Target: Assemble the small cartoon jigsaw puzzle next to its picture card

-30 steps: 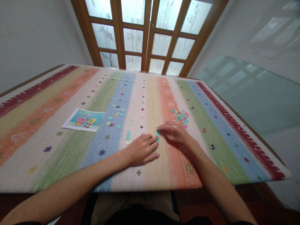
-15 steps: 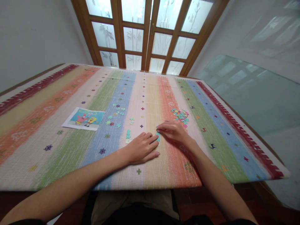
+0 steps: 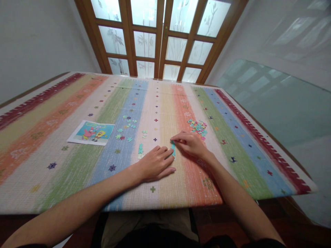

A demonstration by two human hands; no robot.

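My left hand lies palm down on the striped tablecloth, fingers spread, covering part of a puzzle border. Its fingertips touch the teal strip of joined pieces on the right side. At the top of that strip, my right hand pinches a small teal puzzle piece between thumb and index finger; the fingers hide most of it. Another teal strip of joined pieces shows to the left of my left hand. What lies beneath the left palm is hidden.
A heap of mixed puzzle pieces sits just beyond my right hand. Loose teal pieces are scattered on the blue stripe, and a few pale ones lie nearer. A printed cartoon picture rests on the left of the tablecloth.
The view has shifted slightly. Both hands keep nearly the same place, with my right fingertips still at the top of the right-hand strip.
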